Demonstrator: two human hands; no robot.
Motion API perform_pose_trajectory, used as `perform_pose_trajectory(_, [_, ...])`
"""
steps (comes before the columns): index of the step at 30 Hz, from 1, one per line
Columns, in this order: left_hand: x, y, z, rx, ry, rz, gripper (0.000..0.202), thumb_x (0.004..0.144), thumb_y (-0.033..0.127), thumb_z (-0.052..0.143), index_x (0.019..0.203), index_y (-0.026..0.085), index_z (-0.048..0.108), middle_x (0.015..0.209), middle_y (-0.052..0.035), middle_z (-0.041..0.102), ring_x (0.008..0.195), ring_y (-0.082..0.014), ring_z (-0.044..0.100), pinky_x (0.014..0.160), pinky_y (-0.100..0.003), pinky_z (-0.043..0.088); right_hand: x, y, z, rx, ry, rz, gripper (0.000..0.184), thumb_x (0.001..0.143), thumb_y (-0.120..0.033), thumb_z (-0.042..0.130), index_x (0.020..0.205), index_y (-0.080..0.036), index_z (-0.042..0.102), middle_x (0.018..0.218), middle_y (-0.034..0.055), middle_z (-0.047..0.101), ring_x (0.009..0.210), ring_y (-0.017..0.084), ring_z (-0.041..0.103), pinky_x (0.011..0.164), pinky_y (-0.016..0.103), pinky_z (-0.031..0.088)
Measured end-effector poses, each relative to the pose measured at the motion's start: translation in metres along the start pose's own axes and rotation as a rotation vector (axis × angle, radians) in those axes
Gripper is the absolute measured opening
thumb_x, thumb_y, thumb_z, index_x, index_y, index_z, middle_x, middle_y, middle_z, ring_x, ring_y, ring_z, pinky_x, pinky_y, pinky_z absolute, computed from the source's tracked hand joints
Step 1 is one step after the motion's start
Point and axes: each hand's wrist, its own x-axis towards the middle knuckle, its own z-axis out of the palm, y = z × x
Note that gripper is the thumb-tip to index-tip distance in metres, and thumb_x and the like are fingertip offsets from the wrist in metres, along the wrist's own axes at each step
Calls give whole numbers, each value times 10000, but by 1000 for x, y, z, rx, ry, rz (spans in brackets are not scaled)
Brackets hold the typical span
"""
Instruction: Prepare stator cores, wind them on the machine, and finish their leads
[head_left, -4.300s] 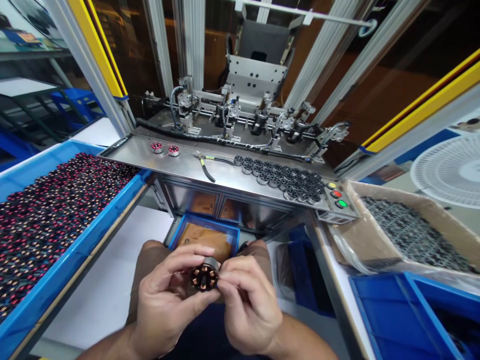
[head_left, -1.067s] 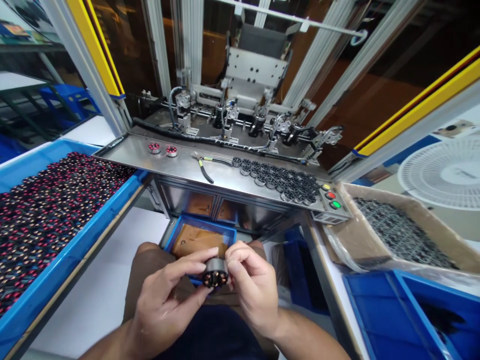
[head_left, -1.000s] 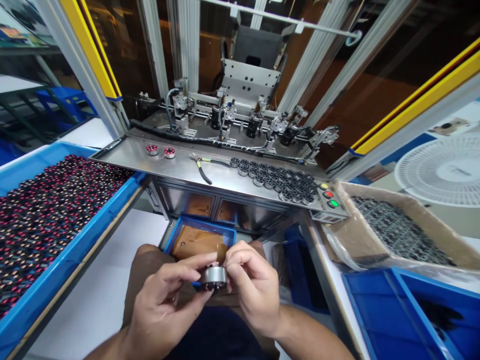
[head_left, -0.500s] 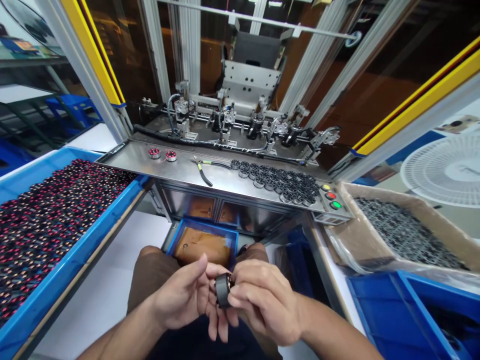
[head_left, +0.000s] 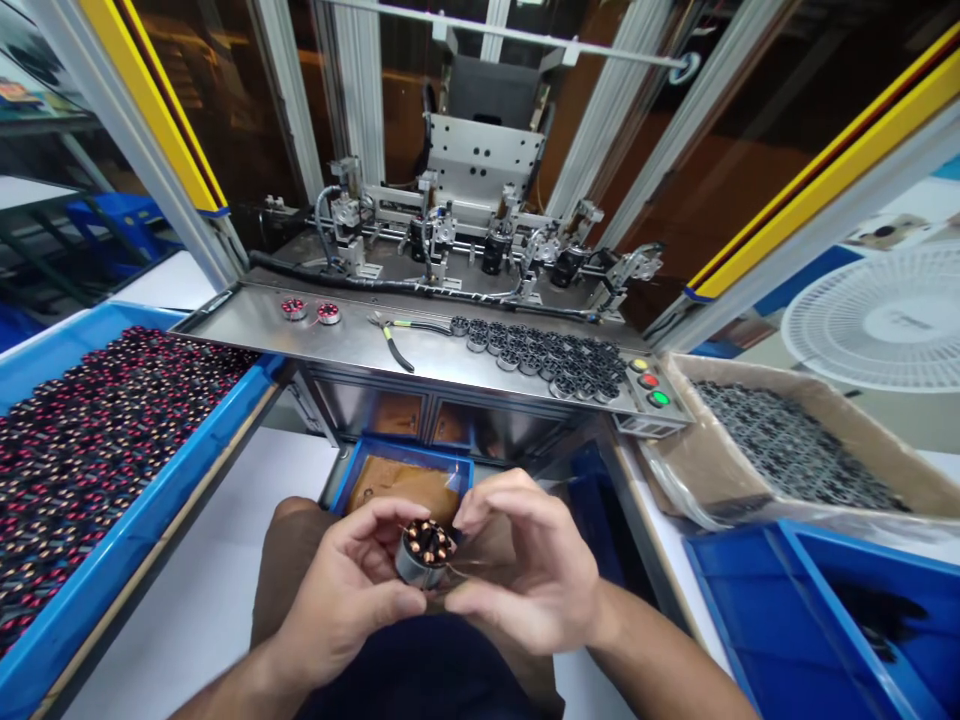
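Observation:
My left hand [head_left: 360, 575] grips a motor stator [head_left: 424, 565], a grey ring with copper-wound poles facing up, between its thumb and fingers above my lap. Just right of it, my right hand [head_left: 532, 570] curves with thumb and forefinger spread apart. A thin copper wire [head_left: 469, 565] runs from the stator into the gap of that hand; whether a finger touches it I cannot tell. On the steel ledge ahead lie two red-wound stators [head_left: 328, 314], a pair of green-and-black-handled pliers [head_left: 397, 345] and a cluster of dark unwound stator cores [head_left: 540, 350].
A blue tray [head_left: 202, 440] full of wound stators stands at my left. To the right are a lined carton [head_left: 675, 480] of grey cores, a blue bin [head_left: 757, 600] and a white fan [head_left: 892, 320]. Push buttons [head_left: 649, 381] sit at the ledge's right end; machine fixtures [head_left: 495, 245] stand behind.
The stator has turned from edge-on to copper poles upward, now in my left hand. My right hand has let go of it and opened beside it. The view has shifted slightly.

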Motion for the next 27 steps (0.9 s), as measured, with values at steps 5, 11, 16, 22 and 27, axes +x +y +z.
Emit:
perform_pose_trajectory(5, [-1,-2,-1,10,18,45,496,558,222,901,1013,224,700,865,-22,738,769,-140,690,675,-180,541,11,-2,-4,-75,-142,-20,250,792,-259,749,1002,-173,643,830,66,637,744,162,629,639,289,537])
perform_pose_trajectory(11, [-5,-5,-4,38,69,86,497,571,236,895,1026,232,693,917,-31,745,810,-157,694,732,-209,550,9,-4,-1,-130,-120,-99,206,789,-189,745,956,-153,631,784,67,651,700,152,632,621,281,527])
perform_pose_trajectory(16, [-5,-4,-4,65,69,71,502,569,259,897,1026,222,691,930,-47,745,850,-178,693,756,-224,548,12,1,1,7,-93,-63,477,773,-274,777,1178,-160,553,803,68,671,721,165,644,641,300,544])
perform_pose_trajectory(22, [-3,-6,-4,13,41,90,481,609,200,874,1050,241,685,920,-15,732,817,-139,687,688,-172,546,15,-1,1,-166,-177,-147,95,834,-205,700,903,-146,672,749,60,647,664,136,621,590,261,514])
perform_pose_trajectory(27, [-6,0,2,-81,7,123,449,673,110,812,1064,266,658,1102,-46,706,935,-181,695,799,-256,565,5,-8,9,-315,-65,-173,79,851,-98,618,919,-123,649,754,74,663,694,144,631,602,256,531])
